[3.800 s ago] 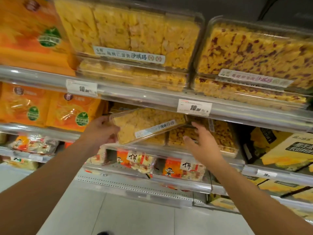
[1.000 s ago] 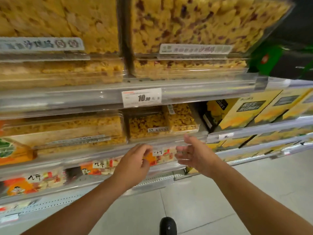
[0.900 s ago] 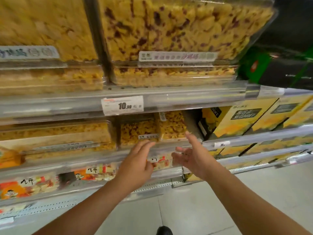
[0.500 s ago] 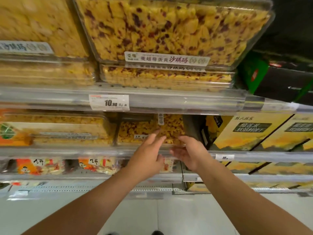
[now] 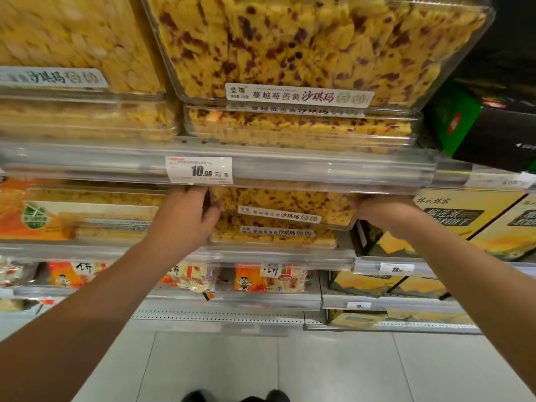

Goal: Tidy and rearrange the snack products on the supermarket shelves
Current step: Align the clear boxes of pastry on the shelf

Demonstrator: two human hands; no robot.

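Observation:
A clear plastic box of yellow, red-flecked snack squares (image 5: pixel 282 206) sits tilted on the second shelf, on top of another box of the same kind (image 5: pixel 272 235). My left hand (image 5: pixel 187 217) grips its left end, thumb on the front. My right hand (image 5: pixel 383 211) holds its right end, fingers curled behind the corner. The shelf rail (image 5: pixel 319 169) above hides the box's top and my fingertips.
Two stacked boxes of the same cranberry snack (image 5: pixel 304 53) fill the shelf above, plain yellow ones (image 5: pixel 72 47) to their left. Yellow cartons (image 5: pixel 464 224) stand right of my hands, orange packs (image 5: pixel 34 216) at the left, rice-cracker bags (image 5: pixel 269 278) below. A price tag (image 5: pixel 199 170) hangs on the rail.
Both hands have risen from the shelf edge and spread apart to take the cranberry box by its two ends. The box now lies tilted forward, label towards me. The camera has moved closer.

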